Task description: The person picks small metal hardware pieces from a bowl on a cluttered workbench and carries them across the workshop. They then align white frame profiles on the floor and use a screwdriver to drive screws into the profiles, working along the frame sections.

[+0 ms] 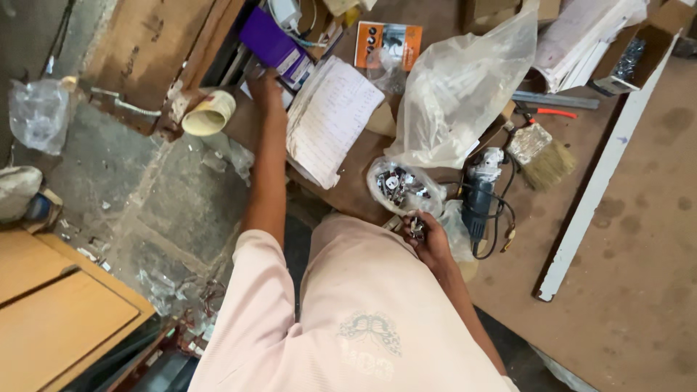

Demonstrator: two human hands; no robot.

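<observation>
Right hand (430,239) is closed around a few small metal fittings (416,228), held just off the desk edge, right below the small bag (401,186) they seem to belong with. Left hand (265,91) is stretched far out over the desk (639,239), fingers resting on or near the purple box (274,42) by the paper pile (330,120); can't tell if it grips anything, fingers are hidden from here.

Layout, big to small:
- desk: brown board, cluttered along the far edge, white strip (602,178) lying diagonal across it
- big clear bag (461,87), slumped, beside the paper pile
- paper pile, hanging over the desk edge
- grinder (479,196) with cord, just right of the small bag
- brush (544,156) past the grinder
- tape roll (209,114) at the desk's left corner
- small bag, open, mostly full of metal bits

Progress, my read: early. A handful of fittings is out and in hand, most of them sit in the small bag. Nothing laid out or fixed anywhere I can see. Grinder and brush lie untouched.
</observation>
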